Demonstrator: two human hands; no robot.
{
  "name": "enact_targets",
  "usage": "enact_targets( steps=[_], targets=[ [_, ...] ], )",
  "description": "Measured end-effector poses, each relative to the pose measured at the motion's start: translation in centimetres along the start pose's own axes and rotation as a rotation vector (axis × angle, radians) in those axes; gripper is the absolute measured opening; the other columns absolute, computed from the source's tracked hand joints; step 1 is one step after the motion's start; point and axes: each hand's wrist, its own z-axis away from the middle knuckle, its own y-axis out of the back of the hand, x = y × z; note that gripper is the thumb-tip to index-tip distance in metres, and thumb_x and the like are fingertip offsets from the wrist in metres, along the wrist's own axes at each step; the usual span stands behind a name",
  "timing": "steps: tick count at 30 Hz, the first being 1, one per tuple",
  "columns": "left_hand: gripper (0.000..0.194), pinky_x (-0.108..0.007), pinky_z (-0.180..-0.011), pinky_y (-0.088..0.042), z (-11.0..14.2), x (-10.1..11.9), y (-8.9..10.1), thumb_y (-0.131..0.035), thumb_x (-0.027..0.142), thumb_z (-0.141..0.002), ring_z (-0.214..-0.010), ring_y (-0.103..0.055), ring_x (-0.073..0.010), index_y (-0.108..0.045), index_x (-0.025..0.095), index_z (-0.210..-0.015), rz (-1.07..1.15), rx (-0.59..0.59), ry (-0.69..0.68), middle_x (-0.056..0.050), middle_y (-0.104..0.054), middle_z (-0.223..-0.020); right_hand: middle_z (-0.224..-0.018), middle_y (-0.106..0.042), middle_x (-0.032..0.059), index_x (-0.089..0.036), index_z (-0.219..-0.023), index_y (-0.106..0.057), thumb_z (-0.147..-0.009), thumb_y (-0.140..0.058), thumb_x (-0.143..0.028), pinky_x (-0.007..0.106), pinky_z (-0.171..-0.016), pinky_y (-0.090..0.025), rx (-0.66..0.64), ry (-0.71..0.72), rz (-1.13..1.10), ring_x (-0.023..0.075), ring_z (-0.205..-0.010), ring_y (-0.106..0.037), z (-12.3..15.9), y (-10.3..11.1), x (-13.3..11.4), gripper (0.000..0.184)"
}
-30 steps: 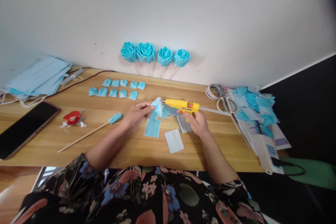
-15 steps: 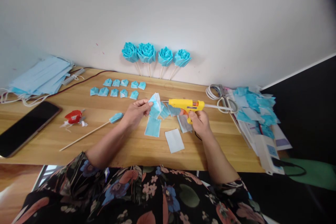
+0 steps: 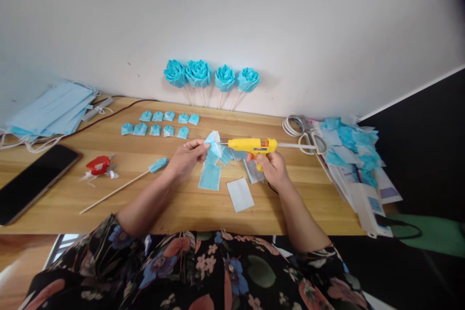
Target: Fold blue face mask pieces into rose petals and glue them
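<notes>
Between the thumb and fingers of my left hand [image 3: 189, 157] is a folded piece of blue mask fabric [image 3: 213, 144], raised above the table. My right hand [image 3: 272, 168] grips a yellow glue gun [image 3: 250, 145], its nozzle pointing left at the fabric's right side; whether the tip touches cannot be made out. A clear glue stick [image 3: 295, 146] sticks out of the gun's back end. Under my hands lie flat blue fabric pieces [image 3: 209, 177] and a pale rectangle [image 3: 240, 194]. Left of them rests a wooden stick [image 3: 116, 195] with a blue wrapped tip [image 3: 158, 164].
Several folded blue petals [image 3: 155, 130] lie in two rows. Blue fabric roses [image 3: 198, 74] on sticks lean against the wall. Leftward are stacked masks [image 3: 51, 109], a phone [image 3: 36, 181] and a red wrapper [image 3: 98, 165]. Rightward are scissors [image 3: 319, 144], tape [image 3: 292, 126], fabric scraps [image 3: 350, 143] and a white power strip [image 3: 370, 209].
The glue gun has shifted slightly left, bringing its nozzle closer to the folded fabric, which tilts a little differently. The whole view has moved slightly.
</notes>
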Motion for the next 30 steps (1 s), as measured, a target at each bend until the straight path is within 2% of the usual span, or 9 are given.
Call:
enact_targets(
  steps=[10, 17, 27, 30],
  targets=[
    [0.037, -0.024, -0.055, -0.032, 0.04, 0.15, -0.12, -0.085, 0.045, -0.065, -0.052, -0.042, -0.0081, -0.064, 0.015, -0.064, -0.001, -0.013, -0.003, 0.003, -0.052, -0.053, -0.088, -0.072, 0.0062, -0.019, -0.081, -0.068, -0.094, -0.050, -0.059, 0.027, -0.057, -0.044, 0.001, -0.008, 0.035, 0.0127, -0.058, -0.053, -0.05, -0.05, -0.29, 0.046],
    [0.038, -0.024, -0.056, -0.033, 0.05, 0.10, -0.09, -0.086, 0.046, -0.063, -0.052, -0.042, -0.0081, -0.065, 0.015, -0.065, -0.005, -0.005, 0.002, 0.003, -0.053, -0.053, -0.077, -0.069, 0.0044, -0.020, -0.083, -0.067, -0.095, -0.048, -0.057, 0.029, -0.064, -0.045, -0.030, 0.025, 0.081, 0.0153, -0.062, -0.055, -0.06, 0.09, -0.24, 0.044],
    [0.038, -0.024, -0.055, -0.033, 0.07, 0.15, -0.12, -0.086, 0.045, -0.062, -0.052, -0.042, -0.0083, -0.065, 0.015, -0.064, 0.001, 0.007, 0.005, 0.002, -0.053, -0.052, -0.091, -0.075, 0.0076, -0.019, -0.084, -0.068, -0.094, -0.050, -0.055, 0.031, -0.072, -0.050, -0.015, 0.055, 0.068, 0.0187, -0.076, -0.066, -0.20, -0.09, -0.48, 0.042],
    [0.037, -0.024, -0.055, -0.033, 0.04, 0.08, -0.01, -0.086, 0.045, -0.063, -0.052, -0.042, -0.0083, -0.065, 0.015, -0.065, 0.007, 0.005, -0.004, 0.002, -0.053, -0.052, -0.082, -0.074, 0.0067, -0.019, -0.085, -0.068, -0.093, -0.051, -0.054, 0.032, -0.072, -0.052, -0.009, 0.062, 0.053, 0.0193, -0.075, -0.067, -0.25, -0.16, -0.71, 0.040]
  ],
)
